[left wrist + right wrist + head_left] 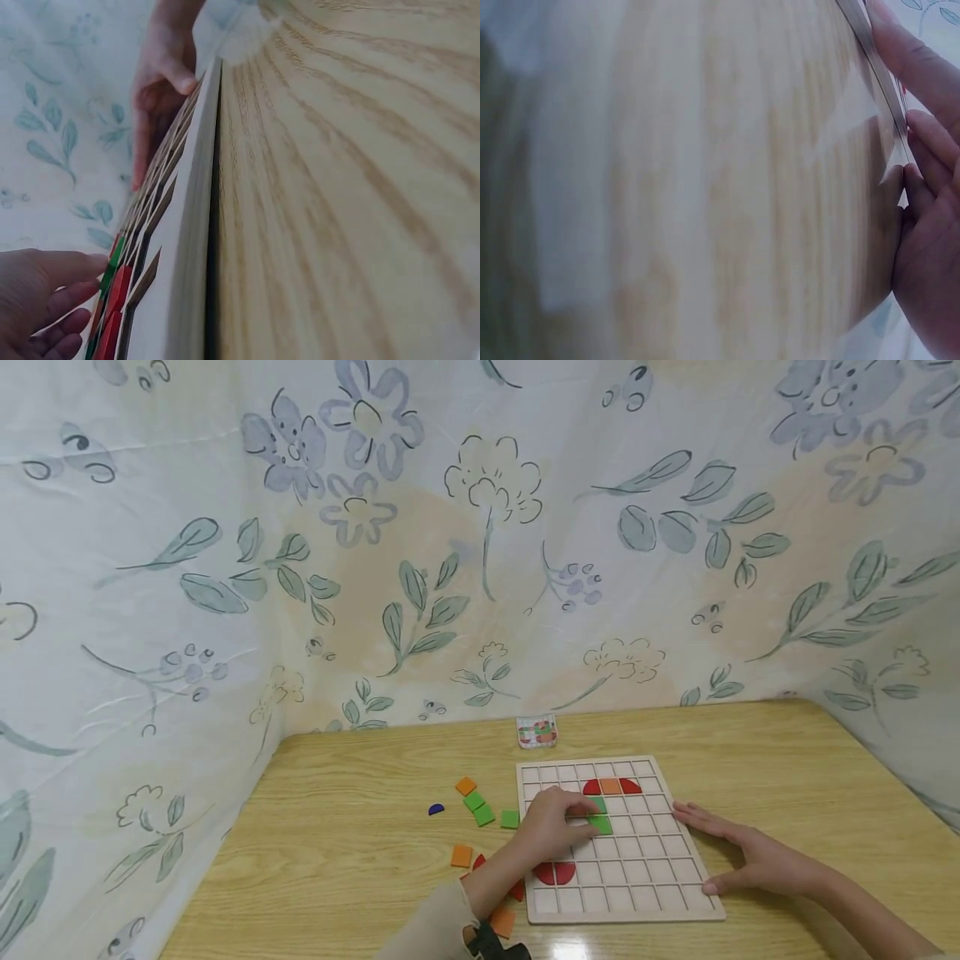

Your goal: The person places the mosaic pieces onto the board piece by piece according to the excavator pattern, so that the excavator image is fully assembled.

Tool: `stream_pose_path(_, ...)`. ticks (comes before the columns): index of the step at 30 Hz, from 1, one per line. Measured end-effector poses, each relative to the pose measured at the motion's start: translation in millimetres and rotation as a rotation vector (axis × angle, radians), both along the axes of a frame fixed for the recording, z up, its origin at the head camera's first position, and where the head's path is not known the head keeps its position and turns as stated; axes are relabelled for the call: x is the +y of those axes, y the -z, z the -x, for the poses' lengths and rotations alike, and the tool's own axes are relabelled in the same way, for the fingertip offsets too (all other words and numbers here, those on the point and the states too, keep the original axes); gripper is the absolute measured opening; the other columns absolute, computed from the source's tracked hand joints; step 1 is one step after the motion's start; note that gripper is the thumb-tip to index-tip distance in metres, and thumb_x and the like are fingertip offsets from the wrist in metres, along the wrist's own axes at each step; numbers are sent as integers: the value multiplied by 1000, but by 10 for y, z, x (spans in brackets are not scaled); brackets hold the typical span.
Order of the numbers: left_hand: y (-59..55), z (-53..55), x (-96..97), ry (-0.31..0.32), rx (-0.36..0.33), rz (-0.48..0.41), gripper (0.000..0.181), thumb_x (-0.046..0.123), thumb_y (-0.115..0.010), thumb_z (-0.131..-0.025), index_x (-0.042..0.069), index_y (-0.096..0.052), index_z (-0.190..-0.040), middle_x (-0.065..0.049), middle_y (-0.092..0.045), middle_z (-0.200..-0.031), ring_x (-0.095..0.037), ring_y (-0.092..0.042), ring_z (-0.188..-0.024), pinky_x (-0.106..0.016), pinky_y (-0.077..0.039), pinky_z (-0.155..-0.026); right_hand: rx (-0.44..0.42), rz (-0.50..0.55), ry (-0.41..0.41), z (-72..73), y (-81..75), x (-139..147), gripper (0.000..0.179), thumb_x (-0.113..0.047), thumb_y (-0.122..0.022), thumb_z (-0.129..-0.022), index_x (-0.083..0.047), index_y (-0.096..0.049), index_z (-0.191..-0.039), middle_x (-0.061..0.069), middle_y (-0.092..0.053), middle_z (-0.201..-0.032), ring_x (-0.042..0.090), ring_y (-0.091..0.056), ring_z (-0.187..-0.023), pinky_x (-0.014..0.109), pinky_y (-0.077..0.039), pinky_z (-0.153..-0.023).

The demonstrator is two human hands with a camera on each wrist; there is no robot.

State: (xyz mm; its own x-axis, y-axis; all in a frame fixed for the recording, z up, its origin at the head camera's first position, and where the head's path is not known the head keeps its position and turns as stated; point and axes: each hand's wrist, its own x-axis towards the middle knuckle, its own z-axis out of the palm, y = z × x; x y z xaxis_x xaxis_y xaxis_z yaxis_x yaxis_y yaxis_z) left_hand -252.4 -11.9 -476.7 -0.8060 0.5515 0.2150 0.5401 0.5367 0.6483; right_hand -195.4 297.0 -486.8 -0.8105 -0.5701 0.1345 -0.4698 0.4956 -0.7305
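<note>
A pale wooden grid board (637,893) lies on the table. Over its left half, my left hand (553,825) pinches a green square tile (601,825) at board level, fingertips on one side and thumb on the other. Another green tile (596,805) sits just above it, partly behind the fingers. Two red pieces with an orange square (611,786) between them fill part of an upper row. A red half-circle pair (555,873) lies lower left. My right hand (757,857) rests along the board's right edge, thumb and fingers spread; the right wrist view shows these fingers (930,142) against the edge.
Left of the board lie loose green tiles (480,808), orange squares (461,856), a dark blue half-circle (437,809) and red pieces partly under the left forearm. A small patterned card (537,732) lies beyond the board. Floral cloth (487,568) hangs behind the table (337,860).
</note>
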Motion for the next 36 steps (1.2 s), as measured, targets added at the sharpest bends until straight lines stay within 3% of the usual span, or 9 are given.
stream_pose_path(11, -14, 13, 18, 29, 12, 16, 14, 18, -71, -80, 18, -73, -94, 13, -68, -87, 5, -54, -87, -11, -41, -75, -12, 0, 3, 11, -1, -2, 84, -28, -76, -72, -8, -34, -142, 24, -22, -147, -19, -10, -129, -3, -13, -90)
stream_pose_path(21, -94, 27, -186, 54, -127, -105, 17, 22, -69, -83, 16, -72, -99, 9, -68, -88, 4, -54, -77, -14, -43, -68, -19, 3, 9, 1, -18, -13, 84, -28, -76, -72, -7, -34, -142, 23, -21, -148, -20, -9, -129, -3, -12, -90)
stream_pose_path(25, -160, 7, -374, 21, -224, -122, 20, 21, -69, -83, 15, -71, -102, 7, -68, -93, -1, -53, -77, -17, -44, -69, -50, -5, 27, -12, -41, -6, 85, -31, -75, -72, -10, -34, -143, 20, -21, -149, -22, -9, -127, -4, -12, -88)
stream_pose_path(29, -168, 11, -618, -25, -255, -108, 20, 22, -68, -84, 16, -70, -104, 6, -66, -94, -7, -52, -82, -21, -44, -72, -82, -18, 32, -12, -46, -1, 84, -32, -74, -74, -12, -32, -144, 18, -20, -151, -23, -8, -126, -3, -10, -87)
stream_pose_path(36, -154, 8, -1080, -180, -199, -87, 19, 19, -68, -84, 18, -70, -102, 5, -67, -100, -16, -55, -92, -32, -44, -79, -86, -25, 24, -2, -31, 4, 84, -33, -73, -75, -12, -31, -144, 14, -20, -152, -24, -7, -125, -4, -9, -86)
